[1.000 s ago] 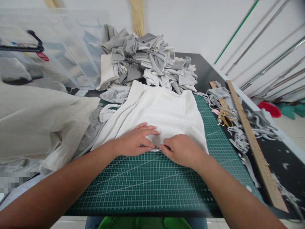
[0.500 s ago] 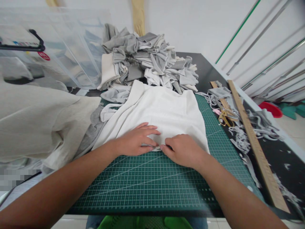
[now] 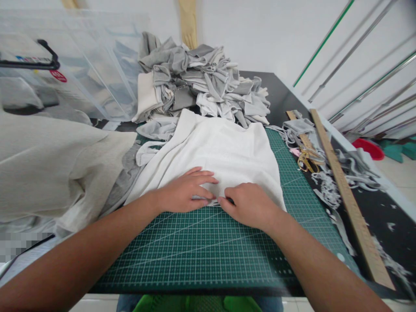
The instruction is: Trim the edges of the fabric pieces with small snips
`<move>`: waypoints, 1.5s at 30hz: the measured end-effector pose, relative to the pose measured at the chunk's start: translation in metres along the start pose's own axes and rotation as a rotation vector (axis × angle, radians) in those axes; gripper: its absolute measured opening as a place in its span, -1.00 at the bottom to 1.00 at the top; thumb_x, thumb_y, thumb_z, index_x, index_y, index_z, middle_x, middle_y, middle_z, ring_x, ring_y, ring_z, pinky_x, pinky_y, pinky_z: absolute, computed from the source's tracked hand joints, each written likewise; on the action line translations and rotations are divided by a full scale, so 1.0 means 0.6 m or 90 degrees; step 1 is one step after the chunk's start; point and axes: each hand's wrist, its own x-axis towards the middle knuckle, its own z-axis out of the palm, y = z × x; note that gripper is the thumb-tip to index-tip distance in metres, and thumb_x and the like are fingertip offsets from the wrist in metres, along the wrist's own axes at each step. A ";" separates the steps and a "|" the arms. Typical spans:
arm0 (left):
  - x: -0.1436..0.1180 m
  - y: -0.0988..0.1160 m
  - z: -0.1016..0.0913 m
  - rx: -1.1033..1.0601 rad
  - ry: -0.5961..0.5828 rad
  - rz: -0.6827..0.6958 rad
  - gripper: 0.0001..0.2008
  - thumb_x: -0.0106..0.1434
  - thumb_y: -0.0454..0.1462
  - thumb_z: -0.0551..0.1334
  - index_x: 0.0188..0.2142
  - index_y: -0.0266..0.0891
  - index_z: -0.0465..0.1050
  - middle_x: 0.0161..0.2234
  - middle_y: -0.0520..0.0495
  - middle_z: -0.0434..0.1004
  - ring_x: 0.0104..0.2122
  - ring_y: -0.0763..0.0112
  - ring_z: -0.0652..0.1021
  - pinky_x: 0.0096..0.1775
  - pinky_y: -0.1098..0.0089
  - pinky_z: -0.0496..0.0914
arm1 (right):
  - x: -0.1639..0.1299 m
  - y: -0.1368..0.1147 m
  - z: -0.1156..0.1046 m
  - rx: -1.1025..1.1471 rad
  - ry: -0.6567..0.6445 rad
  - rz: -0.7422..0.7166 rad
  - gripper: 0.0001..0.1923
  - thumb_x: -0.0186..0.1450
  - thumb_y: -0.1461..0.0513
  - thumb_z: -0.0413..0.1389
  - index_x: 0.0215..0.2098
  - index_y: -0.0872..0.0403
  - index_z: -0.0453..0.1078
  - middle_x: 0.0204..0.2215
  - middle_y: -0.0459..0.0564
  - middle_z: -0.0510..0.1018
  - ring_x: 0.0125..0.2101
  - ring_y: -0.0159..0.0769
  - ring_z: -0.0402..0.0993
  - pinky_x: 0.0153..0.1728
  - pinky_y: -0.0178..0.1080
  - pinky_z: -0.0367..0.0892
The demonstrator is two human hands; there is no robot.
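White-walled workroom, lower centre of frame: on the green gridded cutting mat (image 3: pixel 208 251) both hands have barely moved, left hand (image 3: pixel 185 190) flat and right hand (image 3: pixel 248 203) pinching the white fabric sheet's (image 3: pixel 224 151) near hem, so work holds steady.

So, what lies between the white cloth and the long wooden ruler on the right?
In the head view, between the white cloth and the wooden ruler lie bare green cutting mat, then gold scissors among grey fabric scraps.

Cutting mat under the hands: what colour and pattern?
Dark green cutting mat with a pale grid of lines, clearest in the head view.
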 end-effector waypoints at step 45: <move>0.000 -0.001 0.001 0.006 -0.006 0.006 -0.81 0.25 -0.25 0.24 -0.13 0.03 0.49 0.18 0.06 0.25 0.23 0.22 0.18 0.23 -0.02 -0.09 | 0.000 0.009 -0.001 0.111 -0.010 0.034 -0.59 0.30 -0.03 -0.05 -0.52 0.01 0.42 -0.57 -0.08 0.53 -0.55 -0.36 0.33 -0.51 -0.24 -0.05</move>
